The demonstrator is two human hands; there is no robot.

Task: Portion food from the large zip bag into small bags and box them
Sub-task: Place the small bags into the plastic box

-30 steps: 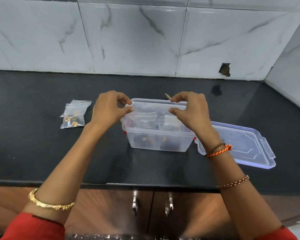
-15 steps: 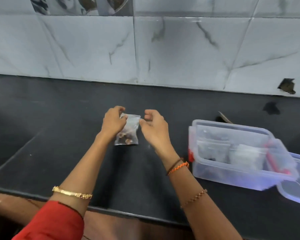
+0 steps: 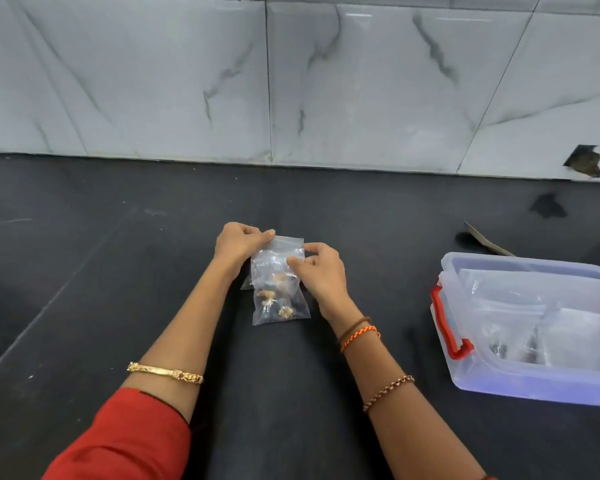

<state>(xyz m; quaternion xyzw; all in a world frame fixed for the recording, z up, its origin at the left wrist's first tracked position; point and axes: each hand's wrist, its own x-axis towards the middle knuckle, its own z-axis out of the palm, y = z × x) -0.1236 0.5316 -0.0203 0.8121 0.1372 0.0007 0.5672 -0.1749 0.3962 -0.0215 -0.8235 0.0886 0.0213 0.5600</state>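
On our black stone counter, the clear plastic box with red latches waits open at right, bags inside. Both our left hand and right hand pinch the small clear zip bag of nuts by its top, likely sealing it.

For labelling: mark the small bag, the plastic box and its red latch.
small bag (image 3: 280, 299), head view, lower half with the food.
plastic box (image 3: 520, 388), head view, near wall.
red latch (image 3: 447, 323), head view, middle of clip.
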